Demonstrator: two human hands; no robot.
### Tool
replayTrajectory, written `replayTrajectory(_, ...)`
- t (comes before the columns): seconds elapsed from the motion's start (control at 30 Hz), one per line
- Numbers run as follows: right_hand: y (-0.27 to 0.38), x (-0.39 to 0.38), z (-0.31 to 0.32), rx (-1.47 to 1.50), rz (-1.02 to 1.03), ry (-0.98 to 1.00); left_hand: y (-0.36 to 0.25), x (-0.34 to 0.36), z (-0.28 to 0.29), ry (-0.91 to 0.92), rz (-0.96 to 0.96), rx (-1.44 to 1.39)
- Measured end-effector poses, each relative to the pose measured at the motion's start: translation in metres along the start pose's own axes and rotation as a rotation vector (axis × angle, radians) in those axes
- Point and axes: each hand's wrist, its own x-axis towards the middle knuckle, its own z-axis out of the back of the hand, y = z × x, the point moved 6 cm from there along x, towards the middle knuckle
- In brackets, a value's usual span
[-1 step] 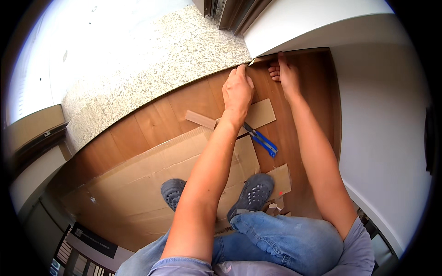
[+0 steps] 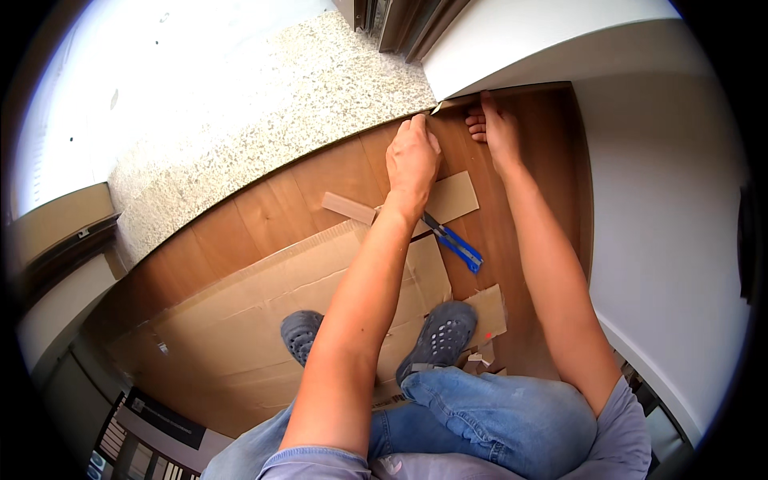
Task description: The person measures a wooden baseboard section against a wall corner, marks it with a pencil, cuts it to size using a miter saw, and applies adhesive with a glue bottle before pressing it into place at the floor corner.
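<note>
My left hand (image 2: 413, 157) is closed in a pinch at the far edge of the wood floor, where it meets the speckled stone threshold. What its fingers hold, if anything, is hidden beneath them. A small pale yellowish strip (image 2: 437, 108) sticks up just beyond those fingertips, by the wall corner. My right hand (image 2: 498, 132) is at the foot of the white wall, its thumb stretched against the thin brown edge trim (image 2: 528, 90). Its other fingers are loosely curled, apart from the thumb, with nothing visible in them. A blue utility knife (image 2: 458, 249) lies between my forearms.
A large cardboard sheet (image 2: 264, 296) covers the floor under my grey clogs (image 2: 448, 332). A short wood offcut (image 2: 348, 208) and a smaller cardboard piece (image 2: 454, 198) lie nearby. The stone threshold (image 2: 320, 96) borders the far side; a white wall (image 2: 664, 200) stands at right.
</note>
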Motion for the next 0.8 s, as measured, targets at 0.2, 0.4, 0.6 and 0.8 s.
replayTrajectory(0.2,0.007,-0.013,0.000,0.092,-0.312,0.096,0.008,-0.021,0.010,0.025,0.048,-0.144)
replayTrajectory(0.4,0.023,-0.019,0.002,-0.001,-0.294,0.085,0.001,-0.042,0.010,0.170,0.242,-0.294)
replayTrajectory(0.6,0.033,-0.089,-0.008,0.338,-0.198,0.150,-0.029,-0.073,0.006,0.300,0.308,-1.041)
replayTrajectory(0.8,0.035,-0.192,-0.008,0.808,-0.174,0.251,-0.085,-0.092,0.047,0.123,0.077,-1.107)
